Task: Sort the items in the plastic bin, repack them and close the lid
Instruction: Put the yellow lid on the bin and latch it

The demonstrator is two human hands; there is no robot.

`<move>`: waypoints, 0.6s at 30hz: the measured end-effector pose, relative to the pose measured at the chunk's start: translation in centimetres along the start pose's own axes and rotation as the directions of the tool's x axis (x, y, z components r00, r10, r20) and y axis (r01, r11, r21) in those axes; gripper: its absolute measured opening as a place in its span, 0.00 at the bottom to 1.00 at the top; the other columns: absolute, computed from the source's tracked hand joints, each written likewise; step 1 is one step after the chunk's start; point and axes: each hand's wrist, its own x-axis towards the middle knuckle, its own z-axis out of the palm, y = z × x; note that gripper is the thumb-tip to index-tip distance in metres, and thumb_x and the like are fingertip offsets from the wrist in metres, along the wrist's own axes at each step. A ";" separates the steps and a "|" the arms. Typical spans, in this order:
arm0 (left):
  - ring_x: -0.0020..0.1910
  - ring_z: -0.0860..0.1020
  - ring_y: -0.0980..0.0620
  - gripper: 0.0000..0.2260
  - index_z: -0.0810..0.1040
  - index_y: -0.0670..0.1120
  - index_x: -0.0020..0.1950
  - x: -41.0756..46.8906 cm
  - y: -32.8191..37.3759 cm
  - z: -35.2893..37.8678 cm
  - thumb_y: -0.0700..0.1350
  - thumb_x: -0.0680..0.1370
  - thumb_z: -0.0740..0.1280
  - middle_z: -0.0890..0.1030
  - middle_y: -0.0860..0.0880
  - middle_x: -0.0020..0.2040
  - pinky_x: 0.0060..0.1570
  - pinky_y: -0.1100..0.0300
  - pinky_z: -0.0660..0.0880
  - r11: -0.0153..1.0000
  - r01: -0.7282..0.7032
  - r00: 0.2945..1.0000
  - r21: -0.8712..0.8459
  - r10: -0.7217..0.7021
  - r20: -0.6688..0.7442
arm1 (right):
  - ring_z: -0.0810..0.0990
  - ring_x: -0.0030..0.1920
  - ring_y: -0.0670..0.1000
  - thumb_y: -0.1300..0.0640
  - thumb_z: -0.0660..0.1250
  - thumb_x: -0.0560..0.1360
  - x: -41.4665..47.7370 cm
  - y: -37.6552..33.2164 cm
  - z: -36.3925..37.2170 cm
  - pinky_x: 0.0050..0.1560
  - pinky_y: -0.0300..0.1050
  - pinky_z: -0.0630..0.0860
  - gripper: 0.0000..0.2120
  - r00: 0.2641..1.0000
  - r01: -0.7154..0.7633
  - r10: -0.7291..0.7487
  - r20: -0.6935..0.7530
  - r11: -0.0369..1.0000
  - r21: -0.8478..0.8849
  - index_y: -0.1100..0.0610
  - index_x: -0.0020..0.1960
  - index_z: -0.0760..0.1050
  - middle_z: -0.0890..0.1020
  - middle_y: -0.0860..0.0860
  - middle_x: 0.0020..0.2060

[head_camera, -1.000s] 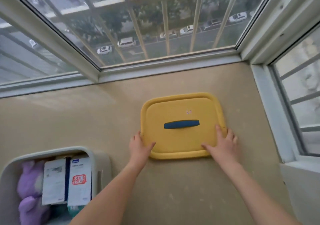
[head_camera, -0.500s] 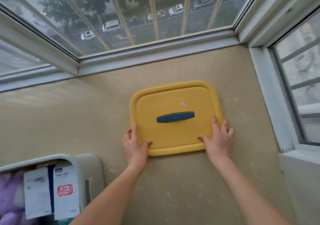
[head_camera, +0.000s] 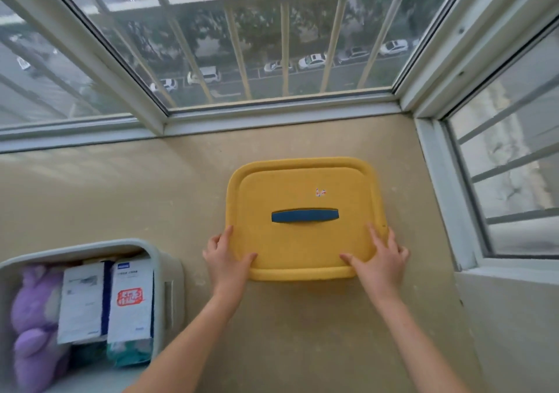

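A yellow lid with a blue handle lies flat on the beige ledge. My left hand grips its near-left corner, thumb on top and fingers curled against the side rim. My right hand rests on the near-right corner, thumb and forefinger straight on the lid and the other fingers draped past the edge. The grey plastic bin stands uncovered at the lower left. It holds a purple plush toy, two white packets and something teal.
Window frames with bars run along the far side of the ledge, and another window closes off its right. Bare beige ledge lies between the bin and the right wall, under my forearms.
The lid stays flat on the ledge and both hands keep their places at its near corners. Only my view has tilted, first down and then up.
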 end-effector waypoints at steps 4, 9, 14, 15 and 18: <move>0.63 0.67 0.47 0.35 0.67 0.46 0.73 -3.7 1.8 -5.4 0.39 0.68 0.77 0.69 0.45 0.64 0.61 0.57 0.64 0.993 -0.071 0.997 -0.099 0.067 -0.042 | 0.60 0.69 0.61 0.38 0.76 0.64 -4.3 -1.8 -3.3 0.68 0.61 0.67 0.44 0.991 0.104 -0.104 -0.078 0.995 -0.009 0.44 0.75 0.62 0.60 0.55 0.76; 0.62 0.67 0.51 0.35 0.68 0.53 0.72 -7.6 2.6 -13.5 0.43 0.68 0.78 0.68 0.52 0.63 0.61 0.55 0.69 0.970 -0.135 0.985 -0.201 0.109 -0.137 | 0.62 0.65 0.60 0.37 0.75 0.63 -9.7 -5.0 -7.9 0.63 0.60 0.70 0.44 0.947 0.258 -0.241 -0.214 0.965 0.054 0.50 0.74 0.66 0.63 0.55 0.75; 0.57 0.73 0.52 0.34 0.69 0.59 0.69 -10.2 1.0 -20.4 0.46 0.66 0.78 0.70 0.57 0.61 0.54 0.50 0.77 0.908 -0.209 0.966 -0.362 0.135 -0.221 | 0.61 0.66 0.57 0.41 0.76 0.63 -15.2 -8.6 -10.4 0.65 0.62 0.68 0.43 0.921 0.320 -0.264 -0.288 0.933 0.167 0.48 0.74 0.65 0.64 0.51 0.75; 0.57 0.73 0.53 0.34 0.69 0.58 0.69 -10.7 0.3 -21.7 0.46 0.66 0.79 0.71 0.57 0.61 0.53 0.52 0.77 0.902 -0.223 0.961 -0.369 0.139 -0.241 | 0.62 0.65 0.56 0.42 0.77 0.63 -16.2 -9.3 -10.3 0.65 0.61 0.68 0.43 0.916 0.328 -0.266 -0.299 0.928 0.178 0.48 0.74 0.66 0.65 0.51 0.74; 0.56 0.73 0.53 0.34 0.71 0.54 0.69 -12.1 -2.3 -25.0 0.44 0.65 0.79 0.73 0.56 0.59 0.54 0.55 0.75 0.899 -0.255 0.944 -0.355 0.153 -0.291 | 0.63 0.62 0.58 0.44 0.80 0.62 -19.4 -10.8 -8.6 0.65 0.61 0.68 0.42 0.909 0.340 -0.278 -0.310 0.925 0.168 0.51 0.72 0.69 0.68 0.54 0.72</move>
